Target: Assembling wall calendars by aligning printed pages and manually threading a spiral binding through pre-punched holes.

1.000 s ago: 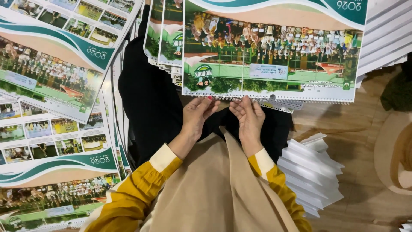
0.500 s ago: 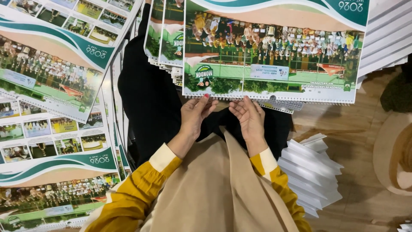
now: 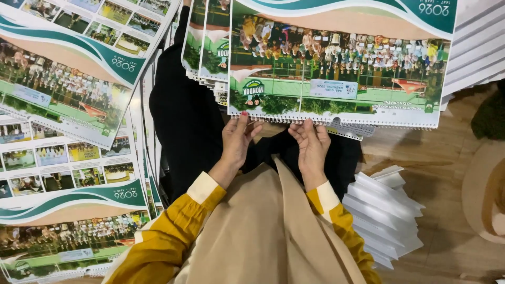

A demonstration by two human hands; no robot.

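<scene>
A spiral-bound wall calendar (image 3: 336, 63) with a group photo and a teal wave band lies over my lap in the head view, its wire binding facing me. My left hand (image 3: 236, 142) touches the binding edge near its left end, fingers pinching at the wire. My right hand (image 3: 311, 144) is at the middle of the same edge, fingers curled against the wire. Both sleeves are yellow with cream cuffs. More calendars (image 3: 208, 42) are stacked under and left of the top one.
Several matching calendars (image 3: 63, 105) lie spread in piles at the left. A fanned stack of white sheets (image 3: 386, 210) rests on the wooden floor at the right. More white sheets (image 3: 476, 47) sit at top right, and a round tan object (image 3: 484, 194) at the right edge.
Both hands have shifted slightly along the wire binding; the calendar has stayed in place.
</scene>
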